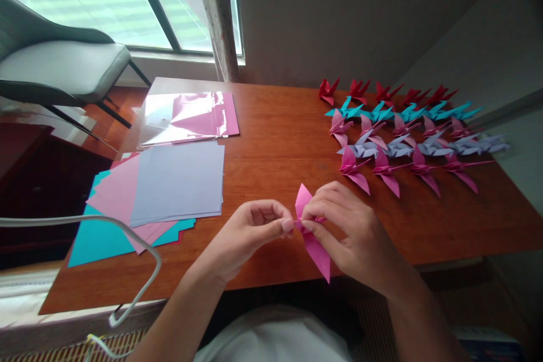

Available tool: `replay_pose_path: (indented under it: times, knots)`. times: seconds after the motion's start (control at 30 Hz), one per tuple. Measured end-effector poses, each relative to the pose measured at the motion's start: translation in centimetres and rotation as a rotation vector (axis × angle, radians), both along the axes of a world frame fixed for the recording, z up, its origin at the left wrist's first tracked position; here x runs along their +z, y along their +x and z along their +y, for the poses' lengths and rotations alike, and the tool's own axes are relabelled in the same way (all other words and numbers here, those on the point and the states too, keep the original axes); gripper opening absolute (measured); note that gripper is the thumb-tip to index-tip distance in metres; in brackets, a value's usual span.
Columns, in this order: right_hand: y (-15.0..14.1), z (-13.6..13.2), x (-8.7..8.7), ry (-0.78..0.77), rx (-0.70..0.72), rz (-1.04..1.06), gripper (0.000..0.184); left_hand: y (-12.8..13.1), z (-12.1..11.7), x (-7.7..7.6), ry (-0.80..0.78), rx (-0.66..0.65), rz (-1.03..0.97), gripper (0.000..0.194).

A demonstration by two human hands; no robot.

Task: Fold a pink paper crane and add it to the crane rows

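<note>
A bright pink paper crane (317, 254) is held between my hands above the table's near edge, its two wings spread fore and aft. My right hand (350, 226) pinches the crane's body with thumb and fingertips. On the other side, my left hand (254, 226) closes thumb and forefinger on the crane's narrow left tip, which those fingertips mostly cover. Beyond my right hand stand finished cranes in rows: bright pink ones (386, 169) nearest, then lilac (399, 148), pale pink (339, 127), turquoise (348, 107) and red (327, 90) at the back.
Lilac sheets (178, 181) lie fanned over pale pink (112, 186) and turquoise paper (102, 243) on the left of the wooden table (271, 141). A shiny plastic packet (190, 116) lies behind them. A white cable (156, 263) loops at front left; a chair (63, 62) stands beyond.
</note>
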State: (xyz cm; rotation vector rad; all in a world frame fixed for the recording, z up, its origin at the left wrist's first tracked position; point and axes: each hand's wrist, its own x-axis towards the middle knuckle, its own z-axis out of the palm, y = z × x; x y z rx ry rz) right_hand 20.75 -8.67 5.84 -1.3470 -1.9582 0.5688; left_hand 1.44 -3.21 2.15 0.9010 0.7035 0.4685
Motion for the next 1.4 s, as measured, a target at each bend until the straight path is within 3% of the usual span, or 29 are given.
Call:
replay_pose_path:
  times: [0.33,0.57,0.67,1.23,1.4]
  knots:
    - [0.1,0.0,0.2,0.009,-0.093,0.03,0.016,-0.1,-0.5,0.2,0.26,0.188,0.136,0.022]
    - [-0.1,-0.2,0.1,-0.044,-0.089,0.08,0.016,0.5,-1.1,0.2,0.699,0.178,0.214,0.005]
    - [-0.1,-0.3,0.1,-0.05,-0.088,0.084,0.015,1.0,-1.3,0.2,0.811,0.214,0.228,0.009]
    - [-0.2,-0.5,0.1,0.053,-0.093,0.065,0.018,1.3,-1.9,0.3,0.973,0.143,0.268,0.01]
    - [-0.3,-0.4,-0.3,0.009,-0.121,0.092,0.016,1.3,-1.7,0.0,0.976,0.159,0.263,0.009]
